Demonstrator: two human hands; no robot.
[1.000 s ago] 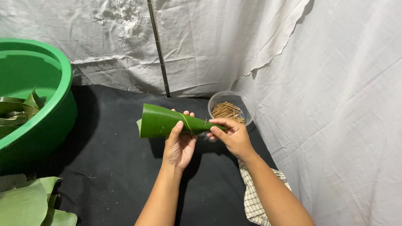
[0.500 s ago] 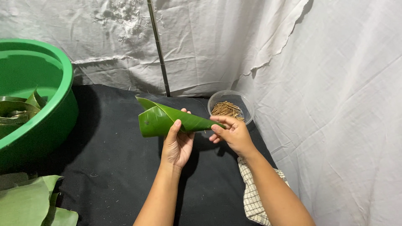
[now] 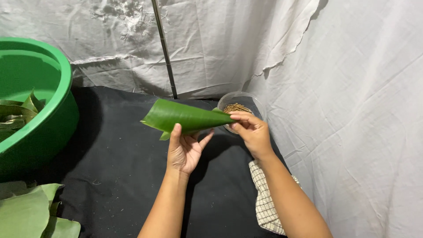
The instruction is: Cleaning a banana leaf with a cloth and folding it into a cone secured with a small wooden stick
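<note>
Left hand [image 3: 184,151] cupped, right hand [image 3: 251,132] pinching

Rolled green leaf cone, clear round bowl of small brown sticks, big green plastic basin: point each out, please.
Rolled green leaf cone [image 3: 185,117], head view, middle of its outer face.
Clear round bowl of small brown sticks [image 3: 255,102], head view, right rim.
Big green plastic basin [image 3: 57,128], head view, outer wall.
</note>
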